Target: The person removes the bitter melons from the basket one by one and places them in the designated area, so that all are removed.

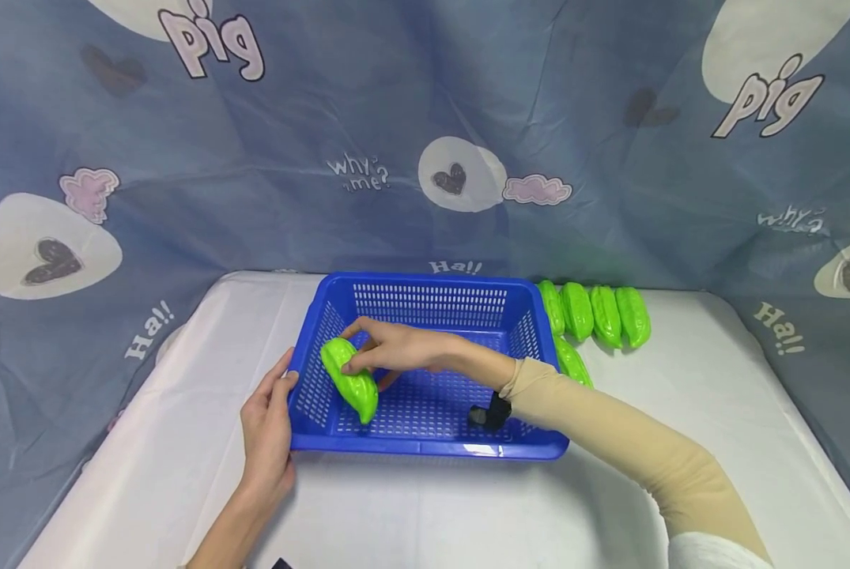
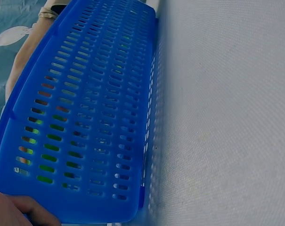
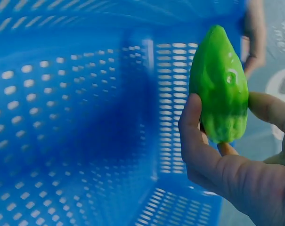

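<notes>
In the head view my right hand (image 1: 405,348) pinches a bright green, ridged, pepper-like vegetable (image 1: 357,387) over the left part of a blue plastic basket (image 1: 425,447). The right wrist view has the vegetable (image 3: 220,89) held between thumb and fingers, its pointed tip away from the palm. At the basket's left side, my left hand (image 1: 268,423) grips the rim, with the thumb on top. Close up in the left wrist view, the fingers of that hand (image 2: 20,212) are at the edge of the slotted basket wall (image 2: 85,200).
Several like green vegetables (image 1: 606,316) lie right of the basket, most in a row at the back and one (image 1: 572,362) against its side. A white cloth (image 1: 425,514) covers the table. Behind it hangs a printed blue curtain (image 1: 289,213). A black device (image 1: 492,412) sits at my right wrist.
</notes>
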### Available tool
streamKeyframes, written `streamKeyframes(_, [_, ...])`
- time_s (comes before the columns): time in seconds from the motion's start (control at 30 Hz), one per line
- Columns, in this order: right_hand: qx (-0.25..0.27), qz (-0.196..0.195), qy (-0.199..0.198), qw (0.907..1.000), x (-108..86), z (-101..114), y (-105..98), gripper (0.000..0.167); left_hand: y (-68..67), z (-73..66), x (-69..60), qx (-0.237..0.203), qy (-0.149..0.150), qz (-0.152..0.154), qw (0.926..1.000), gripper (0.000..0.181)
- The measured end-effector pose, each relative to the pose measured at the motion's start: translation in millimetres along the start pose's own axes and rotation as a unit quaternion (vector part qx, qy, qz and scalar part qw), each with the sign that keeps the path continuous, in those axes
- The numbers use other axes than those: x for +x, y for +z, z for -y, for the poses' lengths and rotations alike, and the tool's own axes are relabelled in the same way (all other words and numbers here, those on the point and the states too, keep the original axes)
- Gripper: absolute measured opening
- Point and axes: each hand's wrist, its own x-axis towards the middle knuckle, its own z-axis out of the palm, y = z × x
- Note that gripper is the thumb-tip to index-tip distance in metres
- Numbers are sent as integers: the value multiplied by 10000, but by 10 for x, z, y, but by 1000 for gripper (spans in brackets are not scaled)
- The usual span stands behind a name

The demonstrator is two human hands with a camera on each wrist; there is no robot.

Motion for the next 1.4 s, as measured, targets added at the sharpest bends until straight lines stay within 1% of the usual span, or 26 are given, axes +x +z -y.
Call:
streamKeyframes(0.1, [-4, 31, -122, 9999, -86, 74, -71, 62, 10, -7, 2, -1, 47, -9, 10000, 49])
streamKeyframes(0.23, [19, -23, -246, 9997, -216, 170, -176, 62, 23, -9, 2, -7, 84, -14, 10000, 49])
streamKeyframes(0.47, [-12, -311, -417, 9986, -492, 294, -399, 61, 37, -17, 11, -90, 117, -78, 9999, 49])
streamKeyframes(0.6, [17, -463, -463, 9979, -663, 309, -534, 61, 29, -16, 6, -66, 80, -66, 9999, 49])
streamKeyframes(0.77, [17, -655, -404, 9970, -872, 221, -667, 62, 19, -3, 8, -79, 26, -62, 9999, 49])
streamKeyframes(0.97, [-84, -977, -276, 9948, -1161, 82, -807, 59, 24, -7, 8, -60, 111, -45, 9999, 49])
streamKeyframes(1.13, [-136, -1305, -234, 9911, -1393, -59, -902, 59, 16, -15, 12, -22, 56, -58, 10000, 48])
streamKeyframes(1.3, [-24, -1663, -288, 9857, -1591, -187, -991, 58, 10, -10, 20, 41, 10, -100, 9999, 48])
streamKeyframes(1.4, [53, -1801, -271, 9833, -1688, -263, -1031, 58, 12, -9, 22, 56, 7, -109, 9999, 48])
